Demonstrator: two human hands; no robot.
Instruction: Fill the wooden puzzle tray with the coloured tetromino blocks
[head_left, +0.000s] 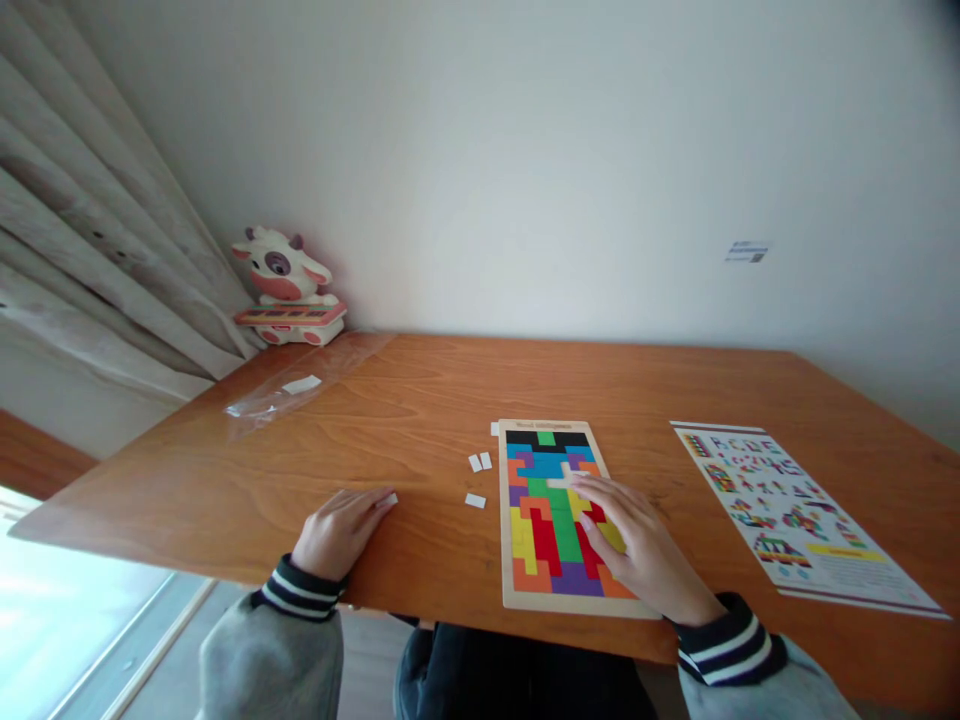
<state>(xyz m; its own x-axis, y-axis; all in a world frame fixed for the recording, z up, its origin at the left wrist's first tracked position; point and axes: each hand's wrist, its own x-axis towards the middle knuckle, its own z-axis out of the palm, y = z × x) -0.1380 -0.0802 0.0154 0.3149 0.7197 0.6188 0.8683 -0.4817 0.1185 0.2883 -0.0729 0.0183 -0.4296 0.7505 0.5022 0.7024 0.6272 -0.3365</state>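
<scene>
A wooden puzzle board lies near the table's front edge, filled with coloured block pieces in black, blue, green, red, yellow, orange and purple. Bare light wood shows in a gap near its upper right. Over the board's right side is my right hand, fingers stretched out and thumb apart, with the fingertips by that gap. Whether a piece lies under them is hard to see. My left hand rests on the table left of the board, its fingers closed together with a small white tile at the tips.
Several loose white tiles lie left of the board. A printed pattern sheet is on the right. At the back left stand a toy cow with a keyboard and a clear plastic bag. A curtain hangs on the left.
</scene>
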